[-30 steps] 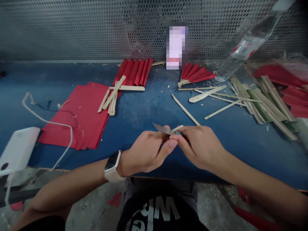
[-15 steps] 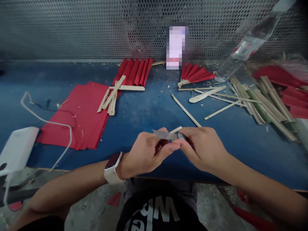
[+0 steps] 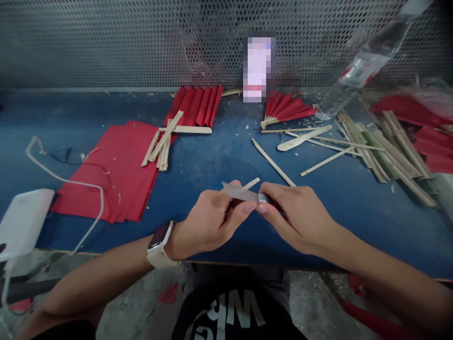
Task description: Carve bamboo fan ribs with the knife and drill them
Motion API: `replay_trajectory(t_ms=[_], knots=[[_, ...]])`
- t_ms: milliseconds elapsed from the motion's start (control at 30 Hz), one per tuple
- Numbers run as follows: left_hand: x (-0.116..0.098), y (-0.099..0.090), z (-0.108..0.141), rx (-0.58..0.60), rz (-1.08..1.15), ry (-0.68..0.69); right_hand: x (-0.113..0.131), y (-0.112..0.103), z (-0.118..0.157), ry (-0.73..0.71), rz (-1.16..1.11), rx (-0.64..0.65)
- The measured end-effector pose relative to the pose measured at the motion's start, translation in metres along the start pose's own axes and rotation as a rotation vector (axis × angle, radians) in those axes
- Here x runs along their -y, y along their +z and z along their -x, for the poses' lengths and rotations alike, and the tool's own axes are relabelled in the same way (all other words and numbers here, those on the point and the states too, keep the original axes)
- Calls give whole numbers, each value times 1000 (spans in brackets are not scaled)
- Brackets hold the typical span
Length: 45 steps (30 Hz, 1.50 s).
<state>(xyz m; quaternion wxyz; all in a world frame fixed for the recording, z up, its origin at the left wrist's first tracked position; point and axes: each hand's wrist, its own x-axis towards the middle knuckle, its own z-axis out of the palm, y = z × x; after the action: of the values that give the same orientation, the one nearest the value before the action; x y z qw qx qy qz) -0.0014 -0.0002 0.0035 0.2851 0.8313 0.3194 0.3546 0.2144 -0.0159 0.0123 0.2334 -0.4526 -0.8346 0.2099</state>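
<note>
The right hand (image 3: 300, 217) grasps the knife (image 3: 240, 192) by its handle. The blade points away from this hand, to its left, and lies over the fingers of the left hand (image 3: 208, 222). The left hand is closed around a short wooden strip (image 3: 252, 182); one end of the strip projects beyond the blade, in the gap between the hands. The thumbs of both hands meet, or nearly meet, at the base of the blade. Both hands are positioned above the near edge of the table (image 3: 219, 163).

Directly ahead of the right hand, a loose stick (image 3: 271, 159) lies at an angle, its near end just beside the fingers. Farther ahead of the same hand are a flat stick (image 3: 304, 139) and a red fan (image 3: 292, 108). Far to its right is a pile of bamboo pieces (image 3: 384, 148). To the left of the left hand lies a stack of red paper (image 3: 113, 174), with several wooden pieces (image 3: 163, 148) across its far right corner.
</note>
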Motion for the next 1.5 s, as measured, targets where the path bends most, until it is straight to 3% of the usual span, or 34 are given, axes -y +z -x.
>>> replay_trajectory(t_ms=[300, 633, 900, 1233, 1500], knots=[[-3, -5, 0, 58, 48, 8, -3, -1, 1, -21, 53, 1], [2, -3, 1, 108, -57, 92, -3, 0, 2, -72, 87, -26], [-1, -2, 0, 125, -117, 49, -3, 1, 1, -38, 82, 3], [-4, -3, -3, 45, -161, 83, 2, -2, -2, -23, -50, 3], [-3, -3, -3, -32, -51, 83, 3, -1, -2, 29, -147, -36]])
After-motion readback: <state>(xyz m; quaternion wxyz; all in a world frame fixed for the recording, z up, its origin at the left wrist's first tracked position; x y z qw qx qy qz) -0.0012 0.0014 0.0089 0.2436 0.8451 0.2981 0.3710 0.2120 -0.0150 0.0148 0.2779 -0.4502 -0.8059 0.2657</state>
